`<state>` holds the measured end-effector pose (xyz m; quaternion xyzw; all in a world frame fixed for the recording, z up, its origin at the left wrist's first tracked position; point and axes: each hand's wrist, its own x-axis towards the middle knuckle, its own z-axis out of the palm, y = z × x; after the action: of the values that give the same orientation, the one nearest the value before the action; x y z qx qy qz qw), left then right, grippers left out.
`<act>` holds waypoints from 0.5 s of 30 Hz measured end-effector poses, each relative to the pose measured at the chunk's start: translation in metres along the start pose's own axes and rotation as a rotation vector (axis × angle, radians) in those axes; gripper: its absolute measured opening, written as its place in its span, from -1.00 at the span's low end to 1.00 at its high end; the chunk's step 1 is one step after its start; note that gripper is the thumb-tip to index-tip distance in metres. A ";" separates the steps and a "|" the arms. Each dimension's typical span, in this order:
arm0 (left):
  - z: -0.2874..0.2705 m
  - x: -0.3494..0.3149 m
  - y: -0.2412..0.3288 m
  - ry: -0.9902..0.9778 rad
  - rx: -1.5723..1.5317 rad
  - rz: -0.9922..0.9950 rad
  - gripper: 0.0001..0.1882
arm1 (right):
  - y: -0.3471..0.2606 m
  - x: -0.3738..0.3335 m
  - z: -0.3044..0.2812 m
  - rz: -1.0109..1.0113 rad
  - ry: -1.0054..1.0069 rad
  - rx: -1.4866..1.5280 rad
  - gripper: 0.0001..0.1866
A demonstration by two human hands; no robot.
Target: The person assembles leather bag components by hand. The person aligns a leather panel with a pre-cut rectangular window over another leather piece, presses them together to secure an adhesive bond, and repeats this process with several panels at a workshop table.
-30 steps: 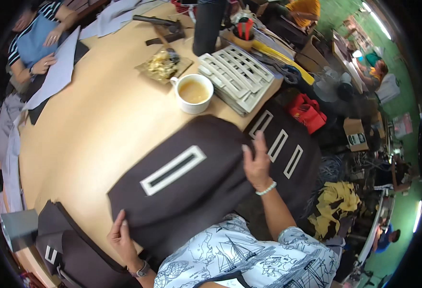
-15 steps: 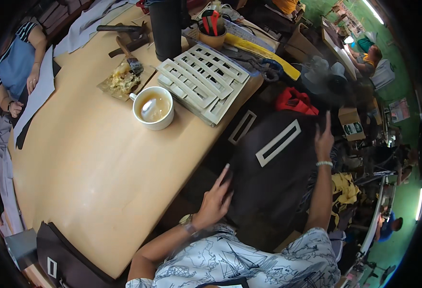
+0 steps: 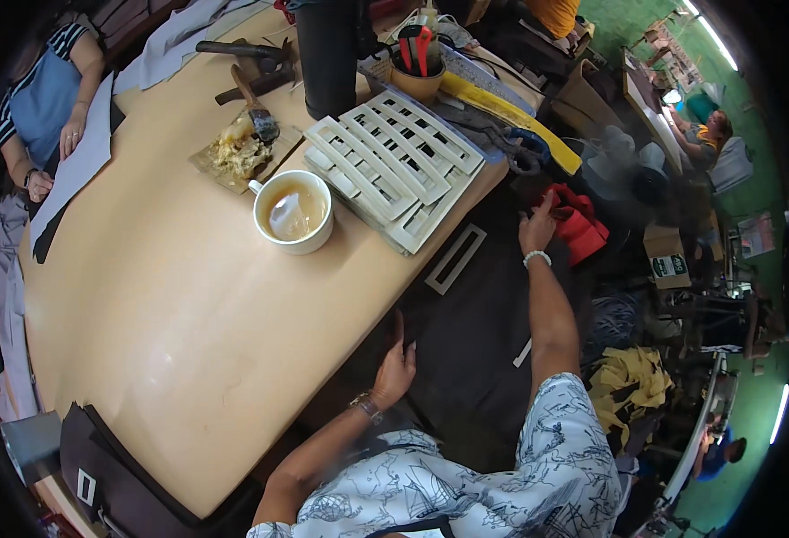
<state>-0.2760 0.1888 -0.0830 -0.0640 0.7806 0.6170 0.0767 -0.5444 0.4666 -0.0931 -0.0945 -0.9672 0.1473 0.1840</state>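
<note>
My left hand (image 3: 395, 373) is just off the near edge of the table, over dark sheet material (image 3: 457, 345). Its index finger points out straight, and nothing shows in it. My right hand (image 3: 537, 231) reaches forward to the left side of a crumpled red cloth (image 3: 578, 226). Thumb and index finger look spread there; whether they touch the cloth is unclear. Between my arms, the dark material carries a pale rectangular frame (image 3: 455, 260) beside the table. Another pale strip (image 3: 522, 353) peeks out by my right forearm, which covers the rest.
A white cup of milky drink (image 3: 292, 213) stands on the wooden table (image 3: 170, 305) beside stacked cream slotted frames (image 3: 385, 166). Behind are a glue-smeared brush (image 3: 255, 112), a hammer (image 3: 242, 51) and a black cylinder (image 3: 327, 58). A co-worker's hands (image 3: 72, 134) hold a grey sheet at left.
My right hand has swung left and inward to the red cloth. The framed dark piece that lay between my hands has shifted toward me, partly under my right arm. My left hand has dropped lower.
</note>
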 end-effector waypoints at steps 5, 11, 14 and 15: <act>0.006 0.001 -0.012 0.065 0.098 0.043 -0.19 | -0.024 -0.008 0.009 0.130 0.112 -0.208 -0.02; -0.046 -0.035 -0.013 -0.232 -0.043 -0.396 -0.23 | -0.071 -0.060 -0.023 0.129 0.326 0.527 -0.13; -0.101 -0.072 0.026 -0.359 0.029 -0.248 -0.39 | -0.140 -0.127 -0.078 -0.074 0.275 0.697 -0.19; -0.116 -0.085 0.037 -0.272 0.023 -0.288 -0.39 | -0.160 -0.148 -0.091 -0.191 0.295 0.652 -0.17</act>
<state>-0.2047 0.0851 -0.0047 -0.0901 0.7529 0.5936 0.2694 -0.3948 0.3043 -0.0094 0.0394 -0.8370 0.4145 0.3549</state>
